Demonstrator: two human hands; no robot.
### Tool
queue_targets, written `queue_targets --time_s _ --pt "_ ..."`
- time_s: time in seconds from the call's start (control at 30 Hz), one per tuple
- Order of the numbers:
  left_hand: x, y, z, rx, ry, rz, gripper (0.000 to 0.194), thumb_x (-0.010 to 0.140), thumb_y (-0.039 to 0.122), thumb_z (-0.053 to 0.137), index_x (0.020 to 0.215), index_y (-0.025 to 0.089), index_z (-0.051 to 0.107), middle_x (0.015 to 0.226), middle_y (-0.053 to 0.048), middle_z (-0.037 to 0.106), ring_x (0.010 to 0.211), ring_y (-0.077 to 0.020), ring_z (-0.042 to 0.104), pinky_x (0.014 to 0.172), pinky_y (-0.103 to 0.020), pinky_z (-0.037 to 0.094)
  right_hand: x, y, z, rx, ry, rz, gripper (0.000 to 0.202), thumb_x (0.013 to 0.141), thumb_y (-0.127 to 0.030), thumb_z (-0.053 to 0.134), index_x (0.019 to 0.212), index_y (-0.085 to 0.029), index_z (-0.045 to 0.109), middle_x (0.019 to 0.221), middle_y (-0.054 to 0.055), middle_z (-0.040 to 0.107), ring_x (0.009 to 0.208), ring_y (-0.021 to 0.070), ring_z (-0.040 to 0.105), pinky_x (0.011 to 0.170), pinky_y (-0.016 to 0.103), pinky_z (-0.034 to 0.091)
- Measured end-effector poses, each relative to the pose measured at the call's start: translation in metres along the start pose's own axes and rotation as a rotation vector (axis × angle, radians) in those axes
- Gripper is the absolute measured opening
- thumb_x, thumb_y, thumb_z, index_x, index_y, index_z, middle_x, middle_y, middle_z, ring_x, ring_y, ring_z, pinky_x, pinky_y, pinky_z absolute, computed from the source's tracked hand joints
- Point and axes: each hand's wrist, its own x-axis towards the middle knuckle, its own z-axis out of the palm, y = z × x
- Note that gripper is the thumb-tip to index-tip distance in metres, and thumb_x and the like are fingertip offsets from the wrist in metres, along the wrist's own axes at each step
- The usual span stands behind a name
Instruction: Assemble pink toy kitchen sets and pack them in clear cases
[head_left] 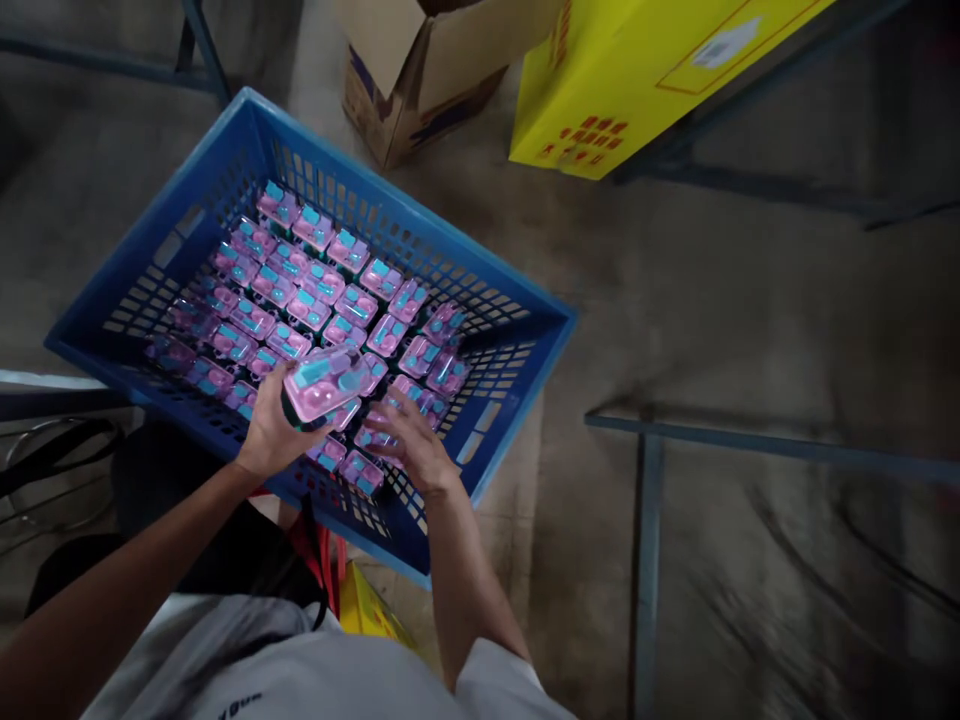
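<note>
My left hand (271, 428) is closed around a small clear-topped case (327, 384) with pink and blue parts inside, raised above the others. Below it, a blue plastic crate (495, 262) with slotted walls holds rows of many similar pink and blue cases (288, 262). My right hand (411, 440) hovers over the crate's right-hand part, close to the cases there. Its fingers are spread apart and a little blurred, and nothing shows in its grasp. The held case hides some of the cases beneath.
Beyond the crate stand an open cardboard box (390, 110) and a large yellow carton (592, 90) with red print. A metal frame (651, 520) rises on the right. Near my body are a yellow item (367, 610) and a wire-framed object (60, 470) at the left.
</note>
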Motion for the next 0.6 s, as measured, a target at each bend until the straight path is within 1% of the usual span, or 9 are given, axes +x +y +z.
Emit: queue_targets --time_s 0.03,0.07,0.13,0.2,0.27,0.37,0.43,0.53,0.6 --pt "-0.001 0.000 0.003 0.115 0.044 0.075 0.093 0.068 0.042 0.085 0.144 0.014 0.041 0.137 -0.021 0.057 0.131 -0.0410 0.052 0.112 -0.057 0.042 -0.002 0.001 0.006 0.105 -0.021 0.070 0.082 0.072 -0.073 0.074 0.140 -0.033 0.049 0.131 0.009 0.064 0.109 0.0278 0.068 0.083 0.046 0.061" --pt "-0.002 0.001 0.005 0.213 0.051 0.160 0.086 0.070 0.039 0.083 0.142 0.015 0.043 0.135 -0.020 0.059 0.130 -0.0415 0.053 0.110 -0.058 0.041 -0.004 0.003 0.014 0.198 -0.052 0.132 0.079 0.073 -0.077 0.069 0.135 -0.032 0.052 0.121 0.008 0.068 0.103 0.0273 0.070 0.079 0.046 0.062" --pt "-0.007 0.001 0.008 0.353 0.000 0.335 0.074 0.077 0.033 0.078 0.142 0.017 0.046 0.136 -0.019 0.061 0.129 -0.0417 0.053 0.109 -0.060 0.039 -0.003 0.006 0.028 0.321 -0.072 0.208 0.072 0.074 -0.079 0.066 0.125 -0.030 0.057 0.106 0.005 0.072 0.096 0.0263 0.072 0.076 0.046 0.063" --pt "-0.011 0.001 0.009 0.425 -0.067 0.487 0.065 0.085 0.028 0.070 0.144 0.017 0.046 0.140 -0.018 0.060 0.131 -0.0417 0.051 0.110 -0.062 0.035 0.002 0.009 0.036 0.379 -0.001 0.224 0.064 0.073 -0.073 0.072 0.116 -0.028 0.061 0.098 0.002 0.072 0.091 0.0242 0.071 0.076 0.045 0.064" --pt "-0.014 0.002 0.011 0.461 -0.139 0.597 0.058 0.092 0.024 0.060 0.147 0.018 0.045 0.145 -0.016 0.058 0.135 -0.0409 0.048 0.110 -0.062 0.033 0.004 0.010 0.032 0.411 0.116 0.169 0.055 0.068 -0.059 0.080 0.108 -0.026 0.062 0.092 -0.002 0.071 0.084 0.0208 0.070 0.074 0.042 0.065" --pt "-0.014 0.009 0.017 0.465 -0.273 0.718 0.056 0.096 0.019 0.049 0.152 0.018 0.043 0.152 -0.012 0.054 0.144 -0.0384 0.039 0.114 -0.059 0.030 0.002 0.006 0.007 0.386 0.213 0.023 0.043 0.061 -0.040 0.084 0.095 -0.025 0.062 0.084 -0.006 0.070 0.073 0.0155 0.067 0.066 0.033 0.065" --pt "-0.012 0.015 0.023 0.440 -0.344 0.758 0.058 0.097 0.017 0.047 0.155 0.017 0.040 0.154 -0.011 0.051 0.148 -0.0371 0.034 0.117 -0.057 0.029 -0.001 -0.002 -0.018 0.347 0.251 -0.067 0.038 0.061 -0.035 0.082 0.092 -0.025 0.062 0.082 -0.006 0.070 0.069 0.0141 0.066 0.061 0.030 0.064" --pt "-0.013 0.018 0.030 0.383 -0.367 0.788 0.056 0.096 0.017 0.048 0.152 0.017 0.045 0.154 -0.011 0.051 0.148 -0.0369 0.033 0.117 -0.056 0.033 0.001 -0.022 -0.062 0.318 0.369 -0.190 0.036 0.064 -0.038 0.078 0.094 -0.025 0.063 0.083 -0.004 0.071 0.069 0.0159 0.068 0.058 0.030 0.063" --pt "-0.019 0.009 0.029 0.379 -0.373 0.784 0.052 0.095 0.014 0.048 0.147 0.017 0.051 0.152 -0.011 0.053 0.146 -0.0362 0.035 0.116 -0.055 0.035 0.014 -0.038 -0.092 0.259 0.536 -0.317 0.038 0.067 -0.043 0.074 0.097 -0.024 0.061 0.086 -0.002 0.070 0.071 0.0167 0.069 0.058 0.031 0.062"
